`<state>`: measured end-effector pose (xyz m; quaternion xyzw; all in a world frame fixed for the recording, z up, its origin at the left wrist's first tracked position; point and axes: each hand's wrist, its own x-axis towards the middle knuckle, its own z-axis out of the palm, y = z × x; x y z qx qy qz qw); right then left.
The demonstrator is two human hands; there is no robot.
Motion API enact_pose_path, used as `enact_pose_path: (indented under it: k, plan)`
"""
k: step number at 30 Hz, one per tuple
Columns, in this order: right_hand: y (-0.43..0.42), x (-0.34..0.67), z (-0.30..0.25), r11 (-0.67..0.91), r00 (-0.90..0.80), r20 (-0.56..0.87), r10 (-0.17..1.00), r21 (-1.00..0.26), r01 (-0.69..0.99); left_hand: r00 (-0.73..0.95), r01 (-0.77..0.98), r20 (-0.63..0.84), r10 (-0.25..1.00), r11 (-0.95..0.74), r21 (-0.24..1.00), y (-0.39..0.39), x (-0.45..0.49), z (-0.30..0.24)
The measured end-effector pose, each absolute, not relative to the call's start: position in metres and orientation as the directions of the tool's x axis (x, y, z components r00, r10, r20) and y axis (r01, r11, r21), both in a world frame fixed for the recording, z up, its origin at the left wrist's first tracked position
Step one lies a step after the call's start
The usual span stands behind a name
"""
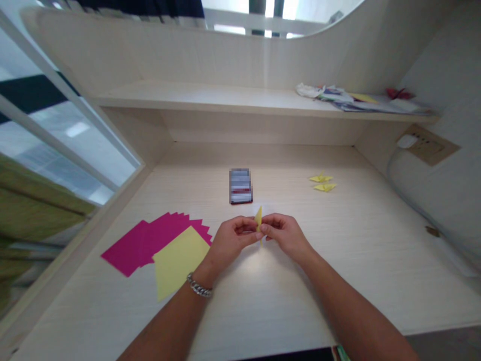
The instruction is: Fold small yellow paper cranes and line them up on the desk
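A small piece of folded yellow paper (259, 216) stands upright between my two hands, above the middle of the desk. My left hand (237, 235) pinches it from the left, thumb and fingers closed on it. From the other side, my right hand (283, 231) grips the same paper between thumb and fingers. The fingers hide part of its folds. Just beyond my hands lies a phone (241, 186) with a blurred screen. Two yellow origami cranes (321, 178) rest on the desk to the right.
Magenta paper sheets (150, 243) lie fanned at left, with a yellow sheet (180, 260) over them near my left forearm. A shelf (210, 98) runs across the back, carrying papers (376, 103) at right. A cable (398, 185) hangs from a wall socket (430, 144).
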<state>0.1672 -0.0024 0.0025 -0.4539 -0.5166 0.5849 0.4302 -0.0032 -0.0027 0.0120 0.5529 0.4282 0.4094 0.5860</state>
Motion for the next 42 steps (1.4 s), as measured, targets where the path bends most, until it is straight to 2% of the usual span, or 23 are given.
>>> enact_pose_path:
  k: [8, 27, 35, 39, 42]
  plan:
    - [-0.004, 0.168, 0.007, -0.078, -0.214, -0.076, 0.974, -0.997, -0.004, 0.309, -0.074, -0.087, 0.947, 0.115, 0.991, 0.0, -0.006, 0.009]
    - [-0.004, 0.168, 0.006, -0.05, -0.205, -0.053, 0.977, -0.999, 0.019, 0.245, -0.052, -0.097, 0.965, 0.113, 0.992, -0.001, -0.006, 0.013]
    - [-0.006, 0.163, 0.003, 0.09, -0.078, 0.077, 0.994, -0.979, 0.183, 0.216, -0.037, 0.055, 0.975, -0.048, 0.998, -0.011, 0.003, 0.008]
    - [-0.004, 0.159, -0.006, 0.108, -0.041, 0.102, 0.994, -0.977, 0.185, 0.222, -0.083, 0.05, 0.974, -0.033, 0.996, -0.014, 0.008, 0.01]
    - [-0.007, 0.16, -0.006, 0.14, -0.007, 0.143, 0.99, -0.955, 0.262, 0.191, -0.154, -0.009, 0.982, 0.039, 0.987, -0.009, 0.006, 0.011]
